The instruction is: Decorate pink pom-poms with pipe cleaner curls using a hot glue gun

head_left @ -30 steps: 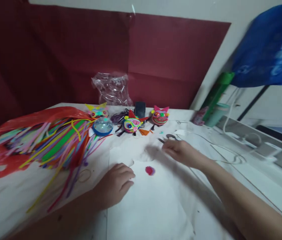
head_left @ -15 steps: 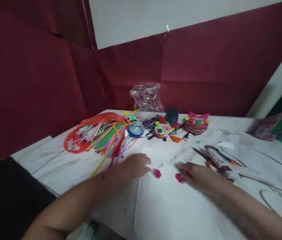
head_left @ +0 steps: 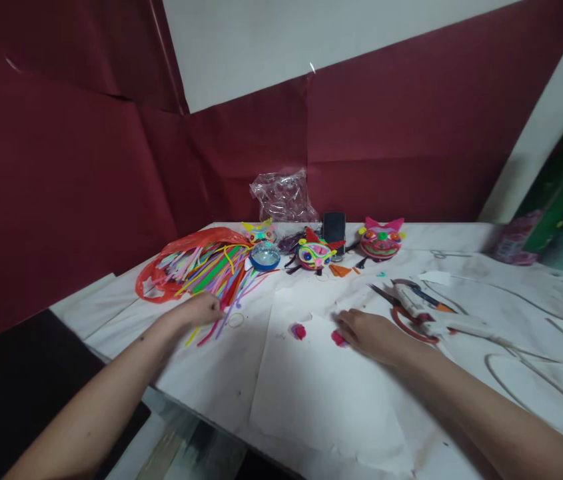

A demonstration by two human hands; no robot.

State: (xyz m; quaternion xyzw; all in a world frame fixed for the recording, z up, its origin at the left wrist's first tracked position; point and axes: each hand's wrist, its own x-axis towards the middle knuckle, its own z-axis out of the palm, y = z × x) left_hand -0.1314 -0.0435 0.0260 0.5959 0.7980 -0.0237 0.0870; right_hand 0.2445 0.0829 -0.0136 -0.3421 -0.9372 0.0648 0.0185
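Observation:
My left hand (head_left: 204, 308) is at the loose ends of a bundle of coloured pipe cleaners (head_left: 218, 270). Its fingers are curled; what lies between them, if anything, is hidden. On a white sheet of paper (head_left: 321, 400) rests my right hand (head_left: 364, 331), fingers apart and loosely bent, touching or just beside a small red and purple piece (head_left: 338, 339). A similar red and purple piece (head_left: 299, 331) lies to its left on the same sheet.
Behind stand several colourful animal heads, among them a pink-eared one (head_left: 381, 241) and a red-eared one (head_left: 315, 255), with a clear blue-rimmed dome (head_left: 265, 256) and a phone (head_left: 334, 230). Scissors (head_left: 411, 327) and a corded glue gun (head_left: 461, 325) lie at right.
My left hand has moved away from the left red and purple piece, leftward to the pipe cleaners. My right hand stays by the other piece. The view has shifted slightly.

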